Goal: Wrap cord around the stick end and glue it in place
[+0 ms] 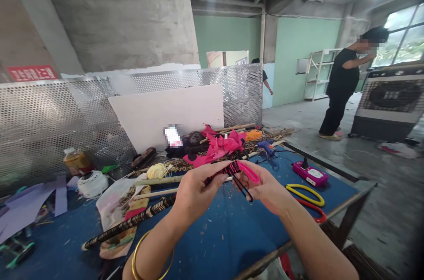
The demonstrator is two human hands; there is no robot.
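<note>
Both hands meet above the blue table (pixel 228 236). My left hand (pixel 195 187) is closed around a stick (pixel 132 220) wound with black and cream cord, which slants down to the lower left. Past my left fingers, the wrapping (pixel 234 167) looks black with some pink. A bright pink loop (pixel 251 172) stands out at that end, beside my right hand (pixel 266 187). The right fingers are closed on a black cord (pixel 243 189), which hangs doubled below the wrapping. My right fingertips are partly hidden behind the loop and cord.
Pink cloth (pixel 218 145), a blue glue gun (pixel 266 148) and sticks lie behind my hands. Yellow and red scissor handles (pixel 306 195) and a magenta power strip (pixel 309 174) are at right. White string (pixel 92 184) and a bottle (pixel 76 160) stand left. One person (pixel 344 77) stands beyond.
</note>
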